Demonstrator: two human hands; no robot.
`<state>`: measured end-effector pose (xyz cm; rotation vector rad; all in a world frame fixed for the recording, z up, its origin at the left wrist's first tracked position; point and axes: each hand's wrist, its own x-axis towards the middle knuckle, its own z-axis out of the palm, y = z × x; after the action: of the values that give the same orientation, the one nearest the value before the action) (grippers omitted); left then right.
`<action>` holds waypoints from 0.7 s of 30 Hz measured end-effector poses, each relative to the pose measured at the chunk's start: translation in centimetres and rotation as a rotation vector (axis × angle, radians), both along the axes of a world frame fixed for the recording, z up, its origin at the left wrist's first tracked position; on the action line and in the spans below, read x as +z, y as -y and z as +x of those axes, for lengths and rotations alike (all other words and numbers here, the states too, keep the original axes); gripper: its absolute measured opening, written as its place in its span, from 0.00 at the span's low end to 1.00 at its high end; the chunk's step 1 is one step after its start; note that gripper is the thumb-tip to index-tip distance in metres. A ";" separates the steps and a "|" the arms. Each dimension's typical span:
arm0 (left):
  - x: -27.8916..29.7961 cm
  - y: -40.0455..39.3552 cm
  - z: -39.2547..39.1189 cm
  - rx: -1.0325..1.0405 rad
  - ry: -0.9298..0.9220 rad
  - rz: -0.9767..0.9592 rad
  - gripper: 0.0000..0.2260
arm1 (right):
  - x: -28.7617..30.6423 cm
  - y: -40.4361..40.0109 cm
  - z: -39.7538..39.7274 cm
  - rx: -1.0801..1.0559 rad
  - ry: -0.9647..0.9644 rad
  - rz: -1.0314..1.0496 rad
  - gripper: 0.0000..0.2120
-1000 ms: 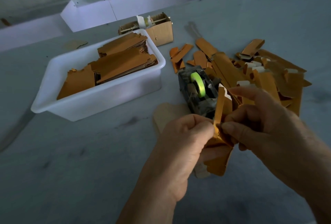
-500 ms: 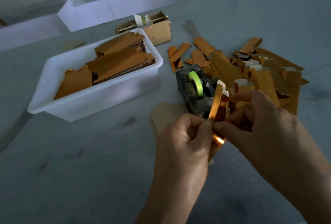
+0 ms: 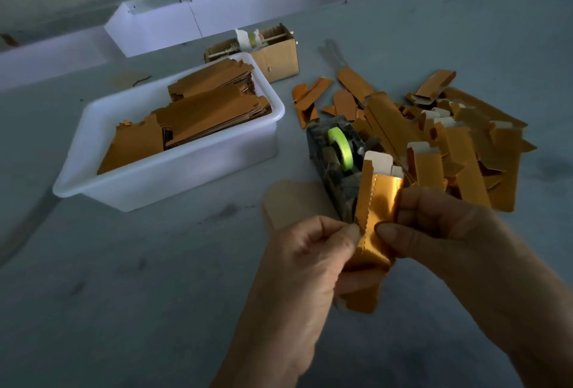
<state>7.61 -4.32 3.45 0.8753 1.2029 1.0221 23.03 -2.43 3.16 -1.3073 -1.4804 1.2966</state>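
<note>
A long, shiny gold carton blank [image 3: 376, 201] with white inner flaps stands nearly upright between both hands, above the grey table. My left hand [image 3: 305, 260] pinches its left edge with thumb and forefinger. My right hand [image 3: 434, 232] grips its right side, thumb on the front and fingers curled behind. The blank's lower end is partly hidden by my left hand. Just behind it sits a dark tape dispenser [image 3: 333, 155] with a green roll.
A white plastic tub [image 3: 173, 177] at the left holds stacked flat gold blanks. A loose heap of gold cartons [image 3: 459, 139] lies at the right. A small brown cardboard box [image 3: 279, 53] stands behind the tub. A flat brown card piece [image 3: 291, 198] lies by the dispenser.
The gold blank has turned from edge-on to show its broad shiny face. Both hands have kept their hold and shifted slightly along it.
</note>
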 end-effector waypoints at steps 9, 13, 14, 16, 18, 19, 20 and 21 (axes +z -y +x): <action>-1.6 -0.9 -2.4 0.138 -0.782 0.177 0.06 | 1.1 -3.5 2.7 -0.379 0.358 0.330 0.04; -3.3 -1.4 -2.8 0.219 -1.228 0.111 0.19 | 0.8 -6.1 4.9 -0.581 0.555 0.365 0.13; -3.6 -1.6 -2.8 0.233 -1.235 0.076 0.22 | 0.5 -6.0 5.1 -0.598 0.517 0.352 0.15; -3.8 -2.2 -3.2 0.256 -1.092 0.019 0.23 | 0.1 -5.0 4.6 -0.597 0.447 0.334 0.16; -4.0 -2.8 -3.7 0.270 -0.906 -0.025 0.20 | -0.4 -3.5 3.5 -0.523 0.400 0.329 0.12; -4.0 -3.1 -4.1 0.288 -0.833 -0.039 0.19 | -0.6 -2.9 3.0 -0.475 0.377 0.327 0.11; -4.1 -3.3 -4.5 0.308 -0.772 -0.047 0.18 | -0.7 -2.4 2.7 -0.436 0.351 0.327 0.09; -4.3 -3.4 -4.8 0.324 -0.723 -0.048 0.16 | -0.9 -2.0 2.6 -0.406 0.316 0.329 0.08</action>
<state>2.77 -0.91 -0.84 1.0759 2.0207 0.9466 25.59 -0.42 2.30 -1.5325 -1.4598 0.5789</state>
